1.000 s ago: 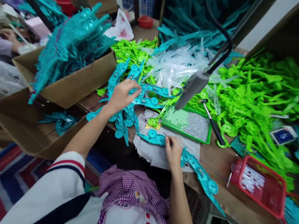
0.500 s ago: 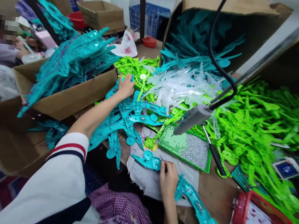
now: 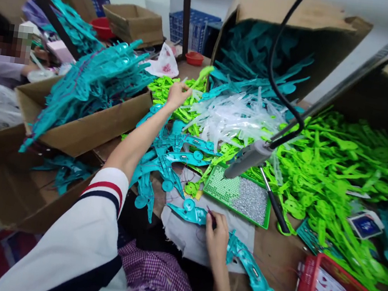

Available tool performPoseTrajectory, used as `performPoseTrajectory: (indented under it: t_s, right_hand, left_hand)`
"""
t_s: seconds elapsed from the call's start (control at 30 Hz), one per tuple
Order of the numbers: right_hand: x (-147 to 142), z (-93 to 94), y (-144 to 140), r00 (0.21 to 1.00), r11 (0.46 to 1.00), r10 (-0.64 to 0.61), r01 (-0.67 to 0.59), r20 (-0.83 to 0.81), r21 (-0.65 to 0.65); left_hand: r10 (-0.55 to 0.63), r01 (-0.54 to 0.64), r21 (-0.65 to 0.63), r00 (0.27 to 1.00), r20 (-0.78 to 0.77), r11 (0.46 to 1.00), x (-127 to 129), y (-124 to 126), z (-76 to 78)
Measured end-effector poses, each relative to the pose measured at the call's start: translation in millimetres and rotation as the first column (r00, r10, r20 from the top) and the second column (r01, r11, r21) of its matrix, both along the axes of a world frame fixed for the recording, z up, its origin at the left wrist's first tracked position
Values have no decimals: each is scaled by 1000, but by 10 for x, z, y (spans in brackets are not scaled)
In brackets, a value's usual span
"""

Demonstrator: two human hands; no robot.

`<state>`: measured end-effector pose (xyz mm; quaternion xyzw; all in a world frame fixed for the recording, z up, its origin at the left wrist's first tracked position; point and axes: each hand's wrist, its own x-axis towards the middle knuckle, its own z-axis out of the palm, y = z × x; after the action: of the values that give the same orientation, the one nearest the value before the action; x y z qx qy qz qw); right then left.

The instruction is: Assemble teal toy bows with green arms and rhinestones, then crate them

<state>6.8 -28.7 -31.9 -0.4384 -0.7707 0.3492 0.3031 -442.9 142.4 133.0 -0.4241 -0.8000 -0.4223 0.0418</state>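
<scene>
Left hand (image 3: 177,94) pinching green part (image 3: 200,77) off pile; tangled neighbours may drag along. Right hand (image 3: 216,237) closed, pinning teal part (image 3: 192,212); could slip sideways.

- No lettering reads clearly anywhere on the bench.
- The small blue-and-white card (image 3: 364,225) at about four o'clock carries a print too blurred to make out.
</scene>
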Motion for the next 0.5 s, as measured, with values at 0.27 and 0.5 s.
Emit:
performPoseTrajectory:
  t_s: [0.27, 0.5]
  right_hand:
    - [-277, 907, 47, 971, 992, -38, 65, -235, 109]
    - [-899, 1372, 391, 877, 999, -51, 46, -477, -22]
  left_hand:
    - [-340, 314, 131, 860, 381, 940, 1084, -1334, 48]
    - [-388, 395, 100, 768, 510, 913, 1489, -1887, -195]
